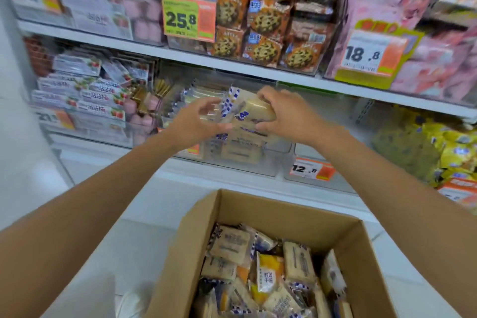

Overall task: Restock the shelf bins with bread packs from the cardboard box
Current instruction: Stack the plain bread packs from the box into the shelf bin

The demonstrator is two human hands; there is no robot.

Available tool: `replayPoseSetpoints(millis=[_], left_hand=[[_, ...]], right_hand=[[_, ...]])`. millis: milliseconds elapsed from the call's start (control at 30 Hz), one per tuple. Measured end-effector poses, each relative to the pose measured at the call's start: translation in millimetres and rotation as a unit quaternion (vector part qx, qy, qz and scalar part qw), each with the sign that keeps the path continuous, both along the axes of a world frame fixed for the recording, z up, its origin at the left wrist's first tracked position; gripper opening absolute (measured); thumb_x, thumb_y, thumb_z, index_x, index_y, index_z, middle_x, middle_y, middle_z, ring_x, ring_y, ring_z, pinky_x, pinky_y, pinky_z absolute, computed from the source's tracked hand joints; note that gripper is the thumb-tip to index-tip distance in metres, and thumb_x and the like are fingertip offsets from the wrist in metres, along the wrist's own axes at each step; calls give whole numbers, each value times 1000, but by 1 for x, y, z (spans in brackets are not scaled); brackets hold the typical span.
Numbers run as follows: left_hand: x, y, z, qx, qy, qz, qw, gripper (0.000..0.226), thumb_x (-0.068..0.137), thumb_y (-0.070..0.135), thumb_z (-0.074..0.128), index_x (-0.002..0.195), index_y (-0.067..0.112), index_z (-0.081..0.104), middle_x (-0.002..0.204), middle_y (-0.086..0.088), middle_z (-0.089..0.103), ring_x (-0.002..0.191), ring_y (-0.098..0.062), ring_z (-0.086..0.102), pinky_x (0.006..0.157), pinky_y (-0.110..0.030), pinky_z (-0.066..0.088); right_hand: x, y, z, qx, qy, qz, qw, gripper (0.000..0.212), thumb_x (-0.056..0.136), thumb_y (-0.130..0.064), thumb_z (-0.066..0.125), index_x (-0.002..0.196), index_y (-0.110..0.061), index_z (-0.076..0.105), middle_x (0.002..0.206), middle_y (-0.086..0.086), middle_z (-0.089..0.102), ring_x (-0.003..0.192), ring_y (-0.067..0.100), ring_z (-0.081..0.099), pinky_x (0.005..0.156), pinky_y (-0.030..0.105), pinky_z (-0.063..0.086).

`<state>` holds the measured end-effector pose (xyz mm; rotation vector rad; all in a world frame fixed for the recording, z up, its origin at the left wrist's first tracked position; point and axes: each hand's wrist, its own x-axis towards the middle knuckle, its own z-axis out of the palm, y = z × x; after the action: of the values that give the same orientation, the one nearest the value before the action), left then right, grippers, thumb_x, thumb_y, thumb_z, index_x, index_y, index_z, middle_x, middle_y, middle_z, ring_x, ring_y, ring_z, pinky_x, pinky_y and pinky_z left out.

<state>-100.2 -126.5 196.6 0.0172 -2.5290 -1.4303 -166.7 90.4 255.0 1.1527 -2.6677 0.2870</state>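
Holding a bread pack (258, 111) w/ both hands over the clear bin (273, 162) on the mid shelf.

R hand (289, 116) grips the pack's right end, fingers curled over the top, thumb below. L hand (198, 121) has fingers and thumb bent round the clear, blue-checked wrapper end at left; view is blurred there, so can't tell if it's the same pack or a 2nd one. More pale packs lie in the bin just under the hands. Cardboard box (180, 253) sits near, bottom centre, flaps open, full of loose bread packs (229, 242). Orange 12.8 price tag (308, 169) is just right of the bin. Cookie packs (263, 20) are on the far upper shelf, yellow packs (451, 152) at right, strawberry-print packs (85, 85) at left.
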Motion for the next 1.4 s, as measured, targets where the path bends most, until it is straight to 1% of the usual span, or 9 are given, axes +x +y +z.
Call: replayPoseSetpoints(millis=[167, 367, 433, 567, 700, 833, 1033, 1233, 1400], left_hand=[[-29, -17, -12, -21, -16, 0, 1000, 63, 84, 41, 72, 140, 28, 48, 140, 5, 51, 130, -13, 46, 101, -30, 40], [-61, -3, -36, -26, 1, -28, 999, 57, 86, 57, 64, 137, 34, 54, 142, 10, 50, 127, -9, 49, 100, -30, 43], [-69, 3, -38, 7, 20, -26, 999, 46, 84, 58, 63, 123, 35, 64, 128, 12, 60, 115, -4, 55, 98, -29, 44], [-80, 0, -46, -65, 61, -9, 996, 23, 93, 44, 61, 95, 27, 76, 77, 14, 67, 64, 0, 56, 66, -26, 42], [-74, -18, -60, -208, 37, -20, 977, 53, 83, 69, 45, 119, 38, 69, 114, 15, 70, 99, -8, 62, 87, -32, 46], [-77, -8, -52, -297, -13, -15, 955, 39, 96, 47, 52, 132, 35, 60, 153, 11, 40, 143, -16, 30, 116, -40, 18], [-92, -1, -46, -426, -55, -80, 900, 48, 107, 32, 24, 154, 28, 24, 164, 9, 9, 151, -11, 0, 121, -41, -2], [-90, -25, -64, -402, -105, -83, 906, 53, 105, 46, 13, 155, 37, -2, 162, 13, -13, 150, -8, -9, 121, -38, -6], [-92, -25, -66, -399, -107, -92, 906, 53, 103, 51, 10, 154, 42, 0, 161, 12, -17, 150, -8, -12, 120, -39, -6]], right_hand=[[-47, -28, -32, 132, -42, -15, 990, 59, 81, -43, 74, 127, -18, 48, 116, 4, 61, 107, 27, 57, 76, 33, 41], [-77, -33, -61, 156, -96, 0, 983, 69, 80, -55, 68, 138, -25, 45, 119, 3, 54, 113, 22, 50, 91, 33, 43], [-78, -31, -64, 176, -102, 11, 979, 78, 82, -64, 59, 146, -27, 35, 125, 7, 51, 119, 25, 46, 96, 36, 39], [-70, -24, -74, 140, -75, -29, 987, 74, 88, -73, 21, 149, -32, 29, 145, 5, 40, 135, 26, 33, 108, 43, 24], [-71, -13, -95, 74, -152, -93, 981, 96, 75, -84, -9, 149, -36, 29, 159, 1, 21, 147, 23, 13, 117, 47, 16], [-69, -24, -119, 5, -229, -135, 964, 58, 100, -53, 11, 148, -26, 29, 156, 14, 20, 147, 29, 4, 120, 43, 9], [-65, -22, -106, 21, -296, -164, 941, 59, 102, -53, 21, 155, -29, 11, 160, 3, -21, 144, 24, -28, 119, 41, -10], [-69, -38, -109, 32, -356, -137, 924, 75, 91, -72, 13, 155, -33, 3, 156, -4, -30, 144, 25, -27, 119, 47, -4], [-82, -34, -111, 71, -246, -155, 954, 60, 98, -62, 12, 153, -40, 0, 161, -1, -19, 147, 24, -21, 118, 52, -4]])
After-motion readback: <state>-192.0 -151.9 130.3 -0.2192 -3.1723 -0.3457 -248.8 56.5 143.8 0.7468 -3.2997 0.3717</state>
